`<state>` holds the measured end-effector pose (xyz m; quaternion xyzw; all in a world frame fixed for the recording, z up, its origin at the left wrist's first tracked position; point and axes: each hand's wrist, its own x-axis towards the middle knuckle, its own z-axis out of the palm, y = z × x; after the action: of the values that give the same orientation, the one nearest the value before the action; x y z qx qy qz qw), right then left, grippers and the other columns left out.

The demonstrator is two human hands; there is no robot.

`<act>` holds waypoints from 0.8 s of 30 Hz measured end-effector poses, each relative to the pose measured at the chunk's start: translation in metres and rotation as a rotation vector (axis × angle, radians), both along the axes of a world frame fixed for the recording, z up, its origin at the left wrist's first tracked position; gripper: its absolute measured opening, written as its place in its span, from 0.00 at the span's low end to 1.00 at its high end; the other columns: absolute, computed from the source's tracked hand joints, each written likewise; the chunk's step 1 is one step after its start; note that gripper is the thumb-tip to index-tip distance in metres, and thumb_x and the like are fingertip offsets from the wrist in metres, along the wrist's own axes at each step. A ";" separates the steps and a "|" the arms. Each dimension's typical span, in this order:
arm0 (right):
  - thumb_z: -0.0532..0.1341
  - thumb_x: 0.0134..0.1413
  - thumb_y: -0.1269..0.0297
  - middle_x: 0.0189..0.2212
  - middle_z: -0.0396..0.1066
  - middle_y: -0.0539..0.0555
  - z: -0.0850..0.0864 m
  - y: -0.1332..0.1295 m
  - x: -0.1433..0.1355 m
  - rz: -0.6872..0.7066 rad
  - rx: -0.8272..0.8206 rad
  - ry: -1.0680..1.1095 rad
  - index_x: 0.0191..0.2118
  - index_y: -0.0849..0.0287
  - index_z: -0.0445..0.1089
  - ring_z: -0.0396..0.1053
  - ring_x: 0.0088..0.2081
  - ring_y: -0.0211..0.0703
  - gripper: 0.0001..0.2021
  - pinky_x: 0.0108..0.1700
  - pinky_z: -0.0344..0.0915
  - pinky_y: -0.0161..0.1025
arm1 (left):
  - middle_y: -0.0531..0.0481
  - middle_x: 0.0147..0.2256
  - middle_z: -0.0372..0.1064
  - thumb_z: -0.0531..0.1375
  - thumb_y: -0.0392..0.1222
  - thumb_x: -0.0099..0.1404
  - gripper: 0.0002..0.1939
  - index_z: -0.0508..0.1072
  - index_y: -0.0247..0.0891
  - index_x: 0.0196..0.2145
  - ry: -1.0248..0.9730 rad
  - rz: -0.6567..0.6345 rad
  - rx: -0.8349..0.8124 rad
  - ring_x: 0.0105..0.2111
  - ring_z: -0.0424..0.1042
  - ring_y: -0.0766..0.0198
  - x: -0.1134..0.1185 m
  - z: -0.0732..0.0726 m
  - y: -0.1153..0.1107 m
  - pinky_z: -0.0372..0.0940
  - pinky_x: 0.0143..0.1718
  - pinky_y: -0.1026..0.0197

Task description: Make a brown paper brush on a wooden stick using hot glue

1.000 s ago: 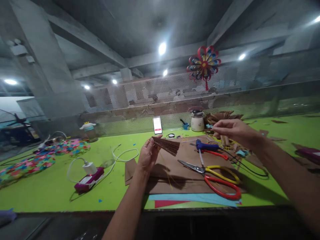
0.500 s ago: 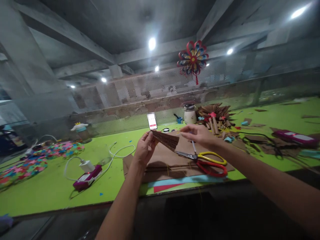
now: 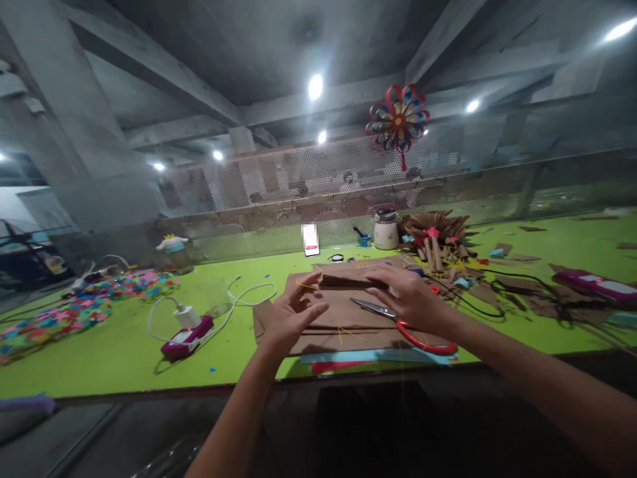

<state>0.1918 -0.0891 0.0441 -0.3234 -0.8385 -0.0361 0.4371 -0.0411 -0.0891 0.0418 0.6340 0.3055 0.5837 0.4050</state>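
Observation:
A pleated strip of brown paper [image 3: 342, 281] is held level above a stack of brown paper sheets [image 3: 323, 315]. My right hand [image 3: 405, 295] pinches its right end between thumb and fingers. At the other end is my left hand [image 3: 296, 309], thumb and fingers apart; a thin yellow thread [image 3: 307, 286] runs by its fingertips. Whether those fingertips touch the pleats I cannot tell. Scissors [image 3: 375, 308] with a red handle lie on the stack under my right hand, which hides part of them. More yellow thread [image 3: 343, 333] lies across the sheets.
On the green table [image 3: 223, 362] are a purple power strip [image 3: 186, 338] with a white charger cable, colourful paper stars [image 3: 89, 309], a propped phone [image 3: 310, 240], a jar [image 3: 385, 230] and pleated brown fans [image 3: 438, 229]. A black cord [image 3: 478, 307] runs at the right.
The pleated paper has gone from my left hand's grip to my right hand's and now lies more level. My left fingers have spread apart. The view has shifted slightly left.

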 end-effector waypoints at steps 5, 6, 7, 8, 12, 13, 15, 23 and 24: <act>0.50 0.59 0.67 0.40 0.68 0.60 0.003 -0.009 0.028 -0.059 0.089 -0.182 0.45 0.59 0.65 0.67 0.43 0.47 0.11 0.43 0.65 0.43 | 0.46 0.33 0.72 0.62 0.31 0.51 0.15 0.77 0.44 0.37 0.340 0.201 0.249 0.28 0.66 0.65 -0.029 -0.011 -0.011 0.60 0.28 0.67; 0.50 0.59 0.67 0.40 0.68 0.60 0.003 -0.012 0.032 -0.074 0.090 -0.202 0.45 0.59 0.65 0.67 0.43 0.47 0.11 0.43 0.65 0.43 | 0.46 0.31 0.73 0.61 0.31 0.52 0.13 0.77 0.44 0.35 0.386 0.223 0.282 0.28 0.67 0.64 -0.035 -0.013 -0.014 0.60 0.29 0.66; 0.50 0.59 0.67 0.41 0.68 0.60 0.004 -0.014 0.035 -0.084 0.084 -0.222 0.45 0.59 0.65 0.67 0.44 0.47 0.11 0.43 0.65 0.42 | 0.47 0.30 0.73 0.61 0.31 0.52 0.12 0.78 0.44 0.33 0.429 0.230 0.303 0.29 0.68 0.63 -0.041 -0.015 -0.018 0.61 0.30 0.65; 0.50 0.59 0.67 0.41 0.68 0.60 0.006 -0.016 0.038 -0.090 0.072 -0.243 0.45 0.58 0.65 0.67 0.44 0.47 0.11 0.42 0.65 0.42 | 0.47 0.29 0.73 0.60 0.31 0.53 0.11 0.78 0.44 0.32 0.473 0.225 0.317 0.29 0.69 0.62 -0.048 -0.017 -0.023 0.61 0.30 0.65; 0.51 0.59 0.66 0.39 0.68 0.58 0.013 -0.023 0.045 -0.060 0.036 -0.281 0.44 0.57 0.66 0.67 0.40 0.44 0.11 0.40 0.65 0.40 | 0.46 0.32 0.74 0.58 0.33 0.55 0.12 0.77 0.45 0.35 0.623 0.223 0.388 0.32 0.71 0.59 -0.074 -0.019 -0.045 0.63 0.32 0.62; 0.52 0.58 0.66 0.38 0.67 0.58 0.015 -0.025 0.045 -0.044 0.038 -0.278 0.45 0.56 0.66 0.67 0.39 0.43 0.11 0.39 0.65 0.39 | 0.46 0.33 0.74 0.58 0.34 0.55 0.12 0.77 0.45 0.35 0.650 0.245 0.405 0.33 0.72 0.58 -0.080 -0.020 -0.051 0.63 0.34 0.61; 0.53 0.58 0.66 0.37 0.67 0.57 0.017 -0.031 0.044 -0.008 0.062 -0.262 0.46 0.56 0.66 0.67 0.38 0.42 0.11 0.38 0.66 0.37 | 0.46 0.34 0.74 0.58 0.36 0.55 0.11 0.77 0.45 0.35 0.684 0.307 0.423 0.35 0.72 0.58 -0.095 -0.022 -0.059 0.64 0.36 0.61; 0.56 0.55 0.72 0.41 0.68 0.58 0.003 -0.056 0.034 0.009 0.231 -0.246 0.53 0.53 0.61 0.68 0.42 0.41 0.20 0.43 0.66 0.36 | 0.51 0.36 0.73 0.59 0.47 0.55 0.10 0.75 0.43 0.34 0.550 0.749 0.197 0.40 0.70 0.57 -0.136 -0.030 -0.086 0.64 0.27 0.66; 0.57 0.54 0.73 0.41 0.68 0.58 0.001 -0.057 0.033 0.018 0.244 -0.236 0.53 0.54 0.61 0.68 0.42 0.41 0.20 0.43 0.66 0.36 | 0.51 0.38 0.73 0.59 0.46 0.56 0.10 0.74 0.42 0.35 0.572 0.732 0.144 0.42 0.69 0.57 -0.132 -0.026 -0.089 0.64 0.33 0.65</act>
<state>0.2244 -0.1460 0.0452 -0.2541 -0.8762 -0.1712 0.3720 -0.1734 -0.1782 0.0159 0.6465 0.5671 0.5096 0.0270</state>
